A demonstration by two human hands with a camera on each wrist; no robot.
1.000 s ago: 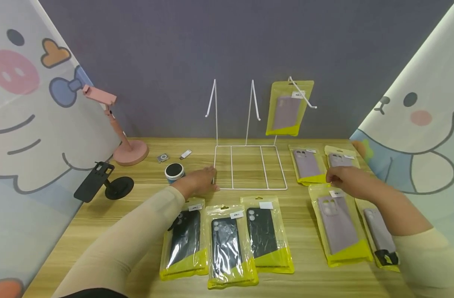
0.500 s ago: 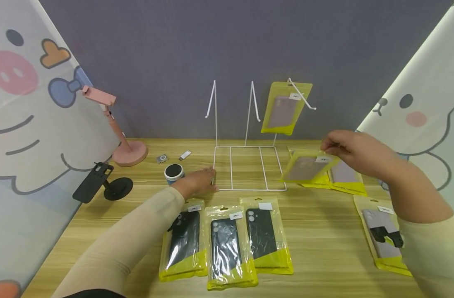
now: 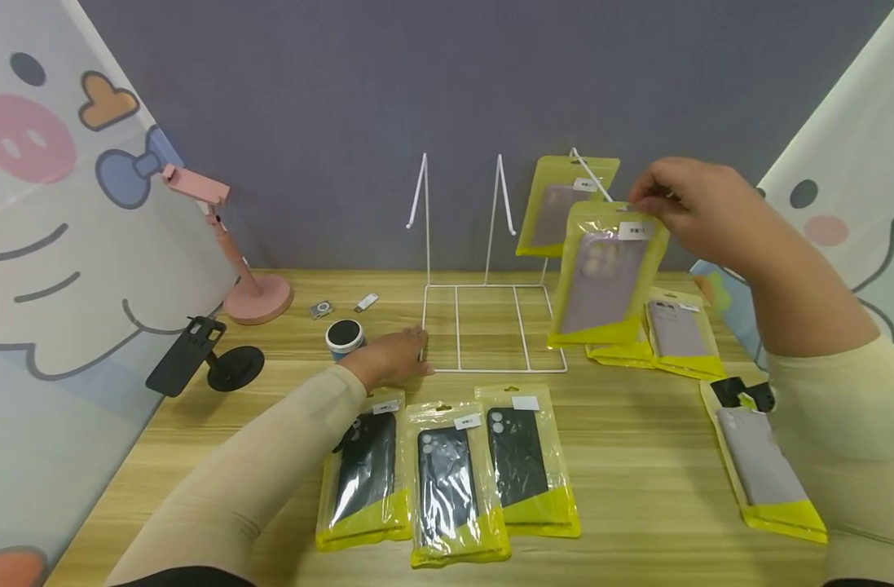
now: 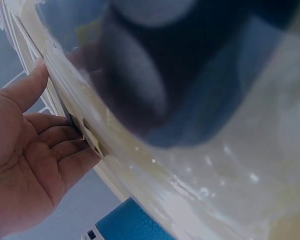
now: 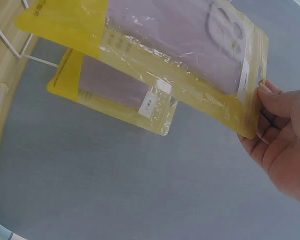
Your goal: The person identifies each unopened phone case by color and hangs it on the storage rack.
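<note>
My right hand pinches the top edge of a yellow-trimmed clear pouch holding a lilac phone case. The pouch hangs upright before the right hook of a white wire display rack; its hang hole shows by my fingertips in the right wrist view. Behind it, another pouched lilac phone case hangs on that hook. My left hand rests at the rack's front left corner, thumb and fingers spread and touching the base wire. Beneath my left wrist lies a pouched black phone case.
Two more pouched black cases lie at front centre. Pouched lilac cases lie at right. A white-topped jar, USB stick, small clip player, pink stand and black phone stand occupy the left.
My right hand has picked the pouched lilac case off the table and raised it up and left to the right hook. My left hand has stayed at the rack's corner.
</note>
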